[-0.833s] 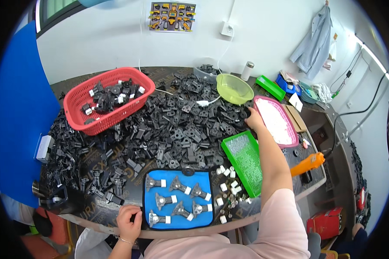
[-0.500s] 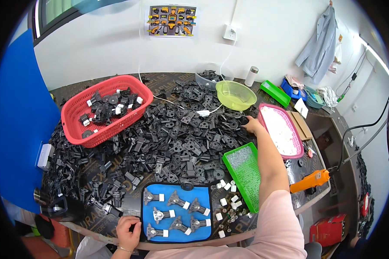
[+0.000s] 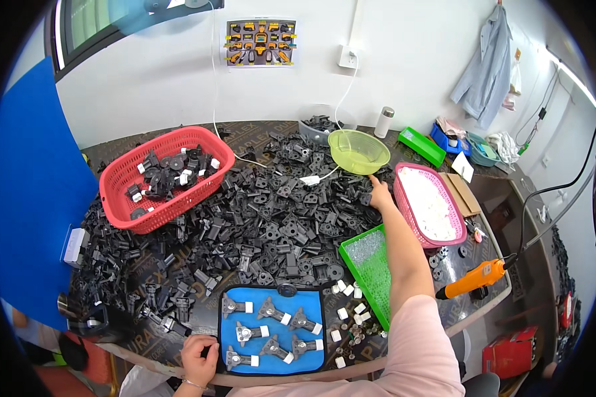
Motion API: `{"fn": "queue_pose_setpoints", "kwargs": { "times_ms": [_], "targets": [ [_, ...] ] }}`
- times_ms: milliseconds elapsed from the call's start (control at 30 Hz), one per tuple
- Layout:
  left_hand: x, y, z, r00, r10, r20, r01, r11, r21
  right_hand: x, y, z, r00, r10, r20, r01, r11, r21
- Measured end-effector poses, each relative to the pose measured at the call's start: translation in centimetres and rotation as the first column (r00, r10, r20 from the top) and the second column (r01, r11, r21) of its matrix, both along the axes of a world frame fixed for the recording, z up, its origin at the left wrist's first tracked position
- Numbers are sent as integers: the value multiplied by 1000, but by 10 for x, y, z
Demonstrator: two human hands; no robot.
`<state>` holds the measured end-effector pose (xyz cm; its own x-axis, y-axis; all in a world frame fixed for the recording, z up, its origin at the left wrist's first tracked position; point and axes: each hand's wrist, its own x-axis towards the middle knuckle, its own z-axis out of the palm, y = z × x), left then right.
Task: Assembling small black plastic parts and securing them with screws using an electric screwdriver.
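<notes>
My right hand (image 3: 379,196) reaches to the far side of a heap of black plastic parts (image 3: 291,212), just below a yellow-green basket (image 3: 359,152). One finger stretches toward the basket; dark parts lie against the hand, and its other fingers are partly hidden. Beside the left edge of a blue mat (image 3: 281,362), my left hand (image 3: 198,357) rests with its fingers curled, and no object shows in it. Several black assemblies with white ends, such as one black bracket (image 3: 271,311), lie in rows on the mat. A round black disc (image 3: 287,290) sits at its top edge.
A green tray (image 3: 371,271) of small clear pieces lies under my right forearm. White caps (image 3: 359,308) are scattered beside it. A red basket (image 3: 208,175) stands left, a pink basket (image 3: 462,228) of white pieces right. An orange power screwdriver (image 3: 473,278) hangs on a cable.
My right hand has shifted slightly left and down, and a finger now points outward near the yellow-green basket. The left hand stays beside the mat. The whole view has tilted slightly.
</notes>
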<state>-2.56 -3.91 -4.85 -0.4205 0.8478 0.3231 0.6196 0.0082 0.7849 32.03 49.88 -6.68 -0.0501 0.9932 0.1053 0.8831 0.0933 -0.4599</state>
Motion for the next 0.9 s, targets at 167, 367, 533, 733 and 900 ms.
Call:
{"fn": "queue_pose_setpoints", "kwargs": {
  "times_ms": [167,367,533,733,900],
  "targets": [
    [0,-3,2,1000,23,-10,-23,1000,-9,-19,-34,30,1000,-8,-16,10,997,70],
    [-4,-2,-2,999,-33,-43,35,999,39,4,-41,55,992,-63,-107,85,973,215],
    [-4,-5,-1,999,-30,-15,31,999,45,17,-44,61,918,-73,-390,149,974,169],
    [-6,-7,-1,1000,-25,-13,26,995,94,-13,-75,92,725,80,-684,-26,996,89],
    [-7,-5,0,994,110,-24,-102,974,204,-118,-187,134,692,501,-520,-536,839,95]
  ]
}}
